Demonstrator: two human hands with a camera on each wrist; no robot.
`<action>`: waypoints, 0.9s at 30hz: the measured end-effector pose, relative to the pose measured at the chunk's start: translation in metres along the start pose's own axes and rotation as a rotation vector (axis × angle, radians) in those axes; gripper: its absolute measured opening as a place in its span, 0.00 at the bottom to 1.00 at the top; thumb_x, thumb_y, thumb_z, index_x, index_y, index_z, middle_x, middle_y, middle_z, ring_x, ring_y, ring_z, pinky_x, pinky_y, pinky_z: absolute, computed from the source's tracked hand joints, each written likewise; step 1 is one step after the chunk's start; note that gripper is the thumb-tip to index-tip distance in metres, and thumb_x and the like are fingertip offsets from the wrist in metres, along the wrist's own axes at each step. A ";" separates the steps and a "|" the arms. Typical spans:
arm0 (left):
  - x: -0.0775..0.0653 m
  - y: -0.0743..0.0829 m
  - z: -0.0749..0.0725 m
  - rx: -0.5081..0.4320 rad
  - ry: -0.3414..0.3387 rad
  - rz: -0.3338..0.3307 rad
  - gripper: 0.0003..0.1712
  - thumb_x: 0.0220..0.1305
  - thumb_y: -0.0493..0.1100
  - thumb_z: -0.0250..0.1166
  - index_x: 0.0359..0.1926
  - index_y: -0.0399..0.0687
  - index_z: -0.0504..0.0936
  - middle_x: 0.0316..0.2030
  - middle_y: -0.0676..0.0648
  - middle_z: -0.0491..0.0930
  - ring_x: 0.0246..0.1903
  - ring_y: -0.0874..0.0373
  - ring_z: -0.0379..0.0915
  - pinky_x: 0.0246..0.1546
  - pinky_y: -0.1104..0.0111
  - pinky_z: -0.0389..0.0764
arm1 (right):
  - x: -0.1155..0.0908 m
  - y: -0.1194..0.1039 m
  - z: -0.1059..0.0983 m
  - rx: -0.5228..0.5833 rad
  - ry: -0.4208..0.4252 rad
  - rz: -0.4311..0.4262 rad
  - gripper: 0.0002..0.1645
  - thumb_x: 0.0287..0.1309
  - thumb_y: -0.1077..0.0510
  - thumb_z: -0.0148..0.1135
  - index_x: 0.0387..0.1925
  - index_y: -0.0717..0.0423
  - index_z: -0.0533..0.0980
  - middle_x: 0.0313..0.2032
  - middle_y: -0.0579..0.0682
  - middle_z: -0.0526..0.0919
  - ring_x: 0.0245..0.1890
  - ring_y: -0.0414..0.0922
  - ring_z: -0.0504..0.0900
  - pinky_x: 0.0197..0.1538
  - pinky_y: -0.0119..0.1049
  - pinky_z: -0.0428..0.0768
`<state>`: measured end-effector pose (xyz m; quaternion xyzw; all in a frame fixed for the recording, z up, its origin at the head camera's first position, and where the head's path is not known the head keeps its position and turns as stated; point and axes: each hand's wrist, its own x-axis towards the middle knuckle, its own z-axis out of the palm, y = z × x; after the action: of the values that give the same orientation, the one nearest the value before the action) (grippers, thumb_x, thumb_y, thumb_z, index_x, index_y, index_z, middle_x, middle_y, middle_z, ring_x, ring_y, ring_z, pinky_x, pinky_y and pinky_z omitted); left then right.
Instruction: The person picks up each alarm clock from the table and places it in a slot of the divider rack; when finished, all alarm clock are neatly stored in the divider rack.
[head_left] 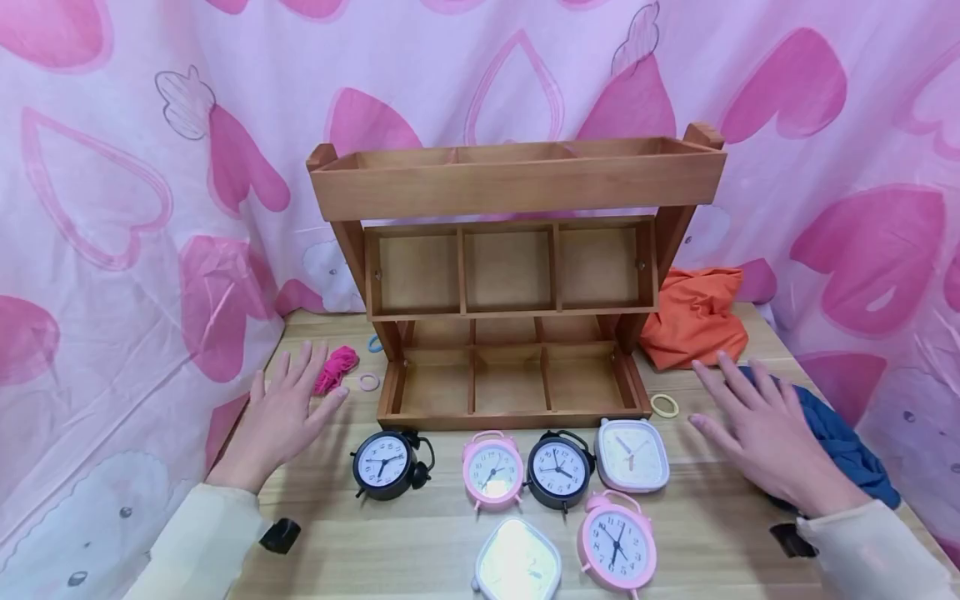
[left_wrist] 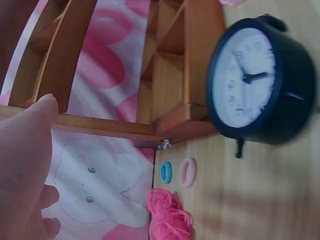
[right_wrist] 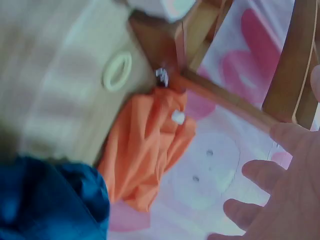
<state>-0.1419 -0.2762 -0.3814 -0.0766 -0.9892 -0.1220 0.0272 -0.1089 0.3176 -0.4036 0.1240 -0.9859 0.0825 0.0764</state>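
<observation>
My left hand [head_left: 288, 417] spreads its fingers above the left side of the table, holding nothing. Beside its fingertips lies a bundle of pink string [head_left: 337, 370]. On the right, my right hand [head_left: 765, 429] is likewise spread and holds nothing, near an orange cloth [head_left: 693, 317] and a dark blue cloth [head_left: 843, 446]. Between the hands stands a wooden three-tier rack [head_left: 517, 187] with divided compartments. In front of it are a black alarm clock [head_left: 382, 464], another black clock [head_left: 558, 469], a pink clock [head_left: 492, 471], a second pink clock [head_left: 617, 546], and a white square clock [head_left: 632, 455].
Another white square clock [head_left: 517, 562] lies at the front, glare on its face. A pale yellow ring [head_left: 664, 406] lies right of the rack; a pink ring [head_left: 369, 382] and a blue ring [left_wrist: 166, 172] lie left of it. A heart-patterned curtain [head_left: 480, 75] hangs behind.
</observation>
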 end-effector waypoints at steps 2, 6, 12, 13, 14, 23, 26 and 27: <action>0.010 0.001 -0.001 -0.050 0.023 -0.009 0.47 0.71 0.68 0.45 0.79 0.50 0.41 0.77 0.36 0.41 0.74 0.28 0.32 0.68 0.29 0.33 | -0.005 -0.006 0.006 0.031 0.004 -0.018 0.46 0.67 0.36 0.53 0.78 0.47 0.49 0.76 0.65 0.49 0.75 0.70 0.38 0.73 0.67 0.30; 0.036 0.006 -0.004 -0.269 0.080 -0.063 0.49 0.72 0.67 0.47 0.79 0.48 0.36 0.77 0.36 0.43 0.74 0.30 0.40 0.70 0.33 0.45 | -0.013 -0.019 0.020 0.110 0.014 -0.047 0.49 0.64 0.38 0.60 0.76 0.55 0.52 0.73 0.68 0.56 0.72 0.70 0.51 0.74 0.66 0.47; 0.072 0.016 -0.008 -0.717 0.174 -0.197 0.51 0.69 0.69 0.50 0.79 0.57 0.34 0.78 0.43 0.46 0.77 0.43 0.42 0.75 0.45 0.49 | -0.016 -0.034 0.044 0.224 -0.059 -0.031 0.57 0.55 0.37 0.69 0.76 0.55 0.53 0.69 0.68 0.64 0.66 0.68 0.64 0.62 0.69 0.65; 0.077 0.018 -0.008 -0.763 0.188 -0.204 0.50 0.69 0.68 0.50 0.79 0.58 0.36 0.78 0.44 0.47 0.77 0.44 0.43 0.75 0.47 0.51 | -0.016 -0.035 0.047 0.237 -0.068 -0.034 0.57 0.53 0.37 0.70 0.75 0.57 0.55 0.69 0.67 0.65 0.66 0.68 0.64 0.62 0.69 0.66; 0.081 0.020 -0.008 -0.801 0.200 -0.206 0.49 0.69 0.68 0.51 0.79 0.60 0.37 0.78 0.44 0.48 0.76 0.45 0.45 0.75 0.49 0.53 | -0.016 -0.035 0.051 0.250 -0.084 -0.034 0.58 0.52 0.37 0.71 0.75 0.58 0.55 0.69 0.67 0.65 0.66 0.67 0.65 0.63 0.68 0.65; 0.103 0.052 -0.020 -1.018 0.220 -0.147 0.42 0.74 0.54 0.54 0.79 0.59 0.42 0.77 0.44 0.50 0.76 0.48 0.48 0.74 0.54 0.56 | -0.013 -0.035 0.067 0.284 -0.124 -0.025 0.65 0.41 0.30 0.74 0.72 0.59 0.59 0.64 0.65 0.68 0.60 0.66 0.70 0.58 0.67 0.72; 0.104 0.064 -0.024 -1.059 0.227 -0.103 0.38 0.76 0.47 0.51 0.79 0.52 0.45 0.76 0.40 0.52 0.75 0.46 0.50 0.74 0.54 0.57 | -0.011 -0.036 0.069 0.283 -0.154 -0.013 0.64 0.39 0.32 0.77 0.71 0.58 0.61 0.62 0.64 0.70 0.58 0.64 0.72 0.57 0.66 0.73; 0.104 0.068 -0.025 -1.067 0.234 -0.089 0.36 0.76 0.46 0.50 0.78 0.51 0.47 0.76 0.39 0.53 0.75 0.46 0.51 0.74 0.54 0.58 | -0.011 -0.036 0.070 0.287 -0.177 -0.005 0.64 0.38 0.32 0.77 0.71 0.58 0.60 0.63 0.64 0.70 0.59 0.64 0.71 0.57 0.66 0.73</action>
<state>-0.2331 -0.2024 -0.3335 -0.0237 -0.7825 -0.6157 0.0892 -0.0982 0.2728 -0.4684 0.1427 -0.9666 0.2111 -0.0288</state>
